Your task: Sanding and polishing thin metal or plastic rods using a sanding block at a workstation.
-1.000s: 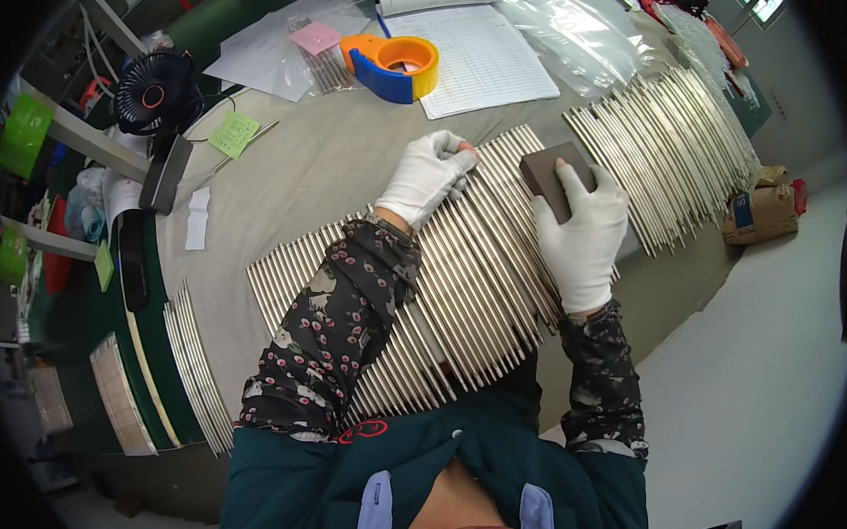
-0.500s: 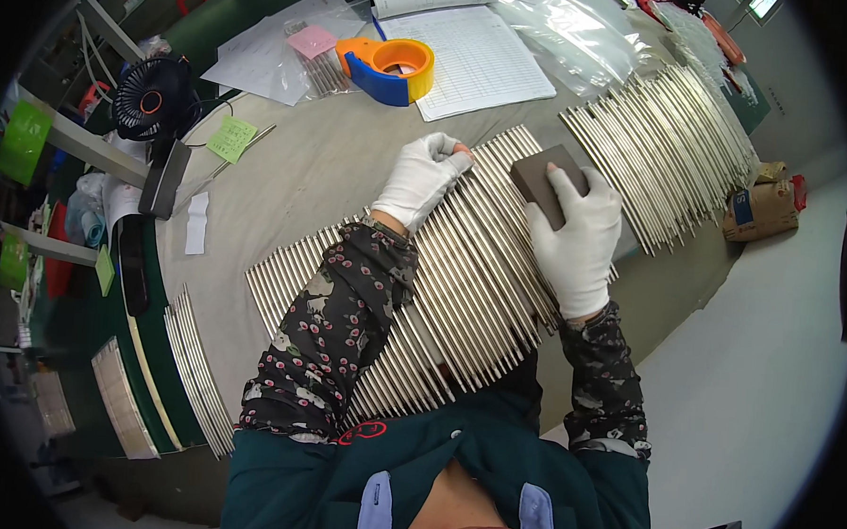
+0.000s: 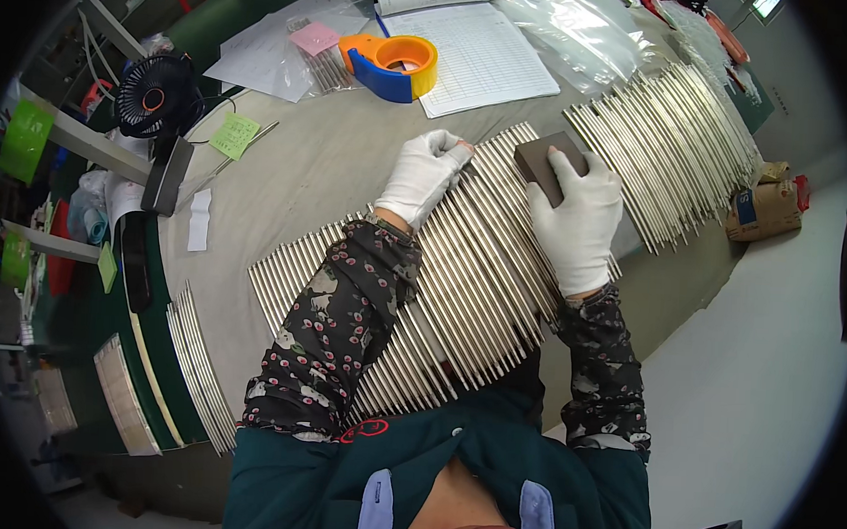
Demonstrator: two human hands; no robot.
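In a white glove, my right hand (image 3: 579, 219) grips a brown-grey rectangular block (image 3: 540, 161), which looks like a sanding block. It rests at the far right part of a row of thin metal rods (image 3: 480, 276) lying side by side before me. My left hand (image 3: 421, 179), also gloved with bare fingertips, is closed at the far ends of the rods. Whatever its fingers pinch is hidden. My left forearm, in a flowered sleeve, crosses over the rods on the left.
Another batch of rods (image 3: 674, 153) lies at right; a few more rods (image 3: 197, 368) lie at left. Behind are an orange and blue tape dispenser (image 3: 391, 66), a printed form (image 3: 479, 64) and clear plastic bags (image 3: 580, 35). A small black fan (image 3: 154, 97) stands far left.
My right hand and the block have slid slightly away from me along the rods. My left hand has stayed nearly in place.
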